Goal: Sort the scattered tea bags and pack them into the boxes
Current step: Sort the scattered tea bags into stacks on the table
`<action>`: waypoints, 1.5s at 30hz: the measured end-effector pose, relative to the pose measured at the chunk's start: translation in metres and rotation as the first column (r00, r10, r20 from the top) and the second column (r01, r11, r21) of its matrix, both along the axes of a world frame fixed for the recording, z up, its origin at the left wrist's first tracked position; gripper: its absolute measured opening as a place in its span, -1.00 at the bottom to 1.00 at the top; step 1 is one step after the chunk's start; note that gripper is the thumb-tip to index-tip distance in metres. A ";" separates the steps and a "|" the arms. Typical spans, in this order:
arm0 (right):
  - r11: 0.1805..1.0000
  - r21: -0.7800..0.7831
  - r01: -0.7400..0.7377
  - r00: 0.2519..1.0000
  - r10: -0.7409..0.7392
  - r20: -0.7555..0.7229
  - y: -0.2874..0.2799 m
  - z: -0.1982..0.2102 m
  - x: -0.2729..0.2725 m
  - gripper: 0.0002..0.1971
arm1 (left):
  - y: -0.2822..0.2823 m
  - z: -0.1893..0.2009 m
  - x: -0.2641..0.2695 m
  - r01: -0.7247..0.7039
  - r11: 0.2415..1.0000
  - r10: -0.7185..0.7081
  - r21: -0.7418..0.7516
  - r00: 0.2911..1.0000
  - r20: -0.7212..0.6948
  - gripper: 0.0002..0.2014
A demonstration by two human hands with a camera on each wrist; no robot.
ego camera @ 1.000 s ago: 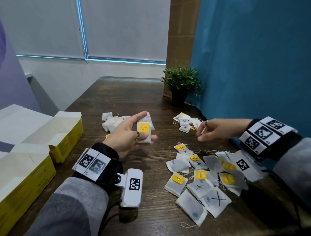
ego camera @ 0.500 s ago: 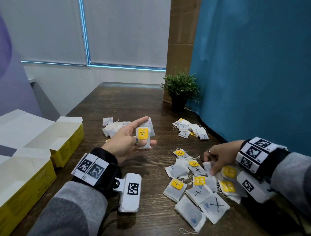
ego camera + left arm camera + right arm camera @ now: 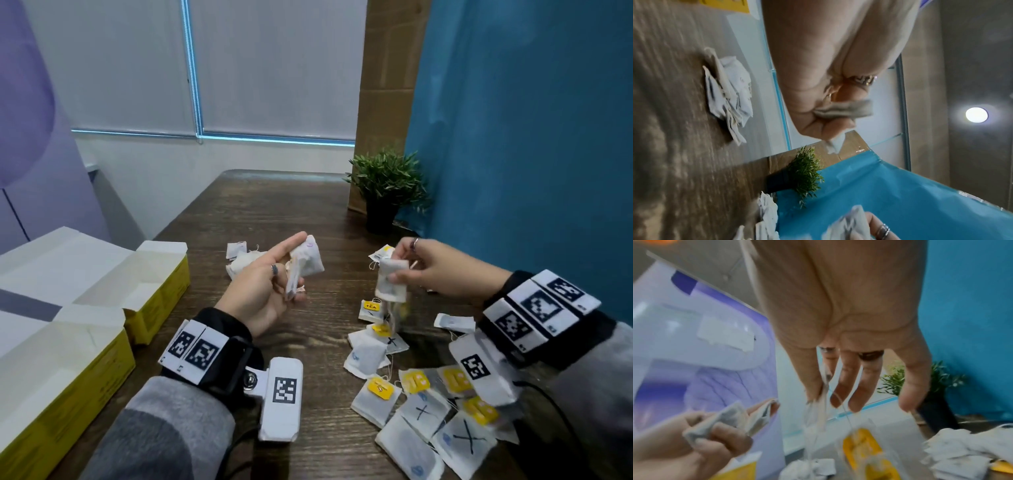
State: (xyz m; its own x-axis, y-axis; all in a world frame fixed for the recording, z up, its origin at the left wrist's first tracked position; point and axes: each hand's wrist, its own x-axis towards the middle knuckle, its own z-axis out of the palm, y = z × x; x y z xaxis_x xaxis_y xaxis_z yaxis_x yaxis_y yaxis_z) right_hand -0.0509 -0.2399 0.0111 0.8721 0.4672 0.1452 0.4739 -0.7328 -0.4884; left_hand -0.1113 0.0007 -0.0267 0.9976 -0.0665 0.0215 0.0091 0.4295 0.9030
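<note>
Holding tea bags (image 3: 306, 265) both hands; plant (image 3: 387, 192) behind far pile (image 3: 382, 254).

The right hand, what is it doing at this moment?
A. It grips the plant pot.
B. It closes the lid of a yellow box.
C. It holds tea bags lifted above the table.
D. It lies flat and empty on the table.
C: the right hand pinches a few tea bags lifted above the table, with yellow tags dangling below them on strings.

Blurred tea bag (image 3: 391, 287), markings unreadable
</note>
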 end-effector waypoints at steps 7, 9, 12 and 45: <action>0.944 0.324 -0.068 0.993 0.094 -0.065 0.016 0.004 -0.020 -0.85 | 0.012 0.002 -0.001 0.154 0.916 -0.159 -0.371 0.987 0.016 -0.33; 0.916 0.394 -0.072 0.986 0.125 -0.111 0.018 0.000 -0.020 -0.85 | 0.014 -0.001 0.000 0.186 0.902 -0.187 -0.390 0.982 0.036 -0.27; 0.917 0.389 -0.090 0.980 0.151 -0.131 0.019 -0.005 -0.022 -0.81 | 0.012 -0.003 0.001 0.200 0.888 -0.196 -0.414 0.979 0.053 -0.16; 0.672 0.739 0.055 0.942 0.211 -0.261 0.064 0.003 -0.013 -0.78 | -0.002 -0.004 -0.001 0.134 0.983 -0.133 -0.126 0.991 0.018 -0.33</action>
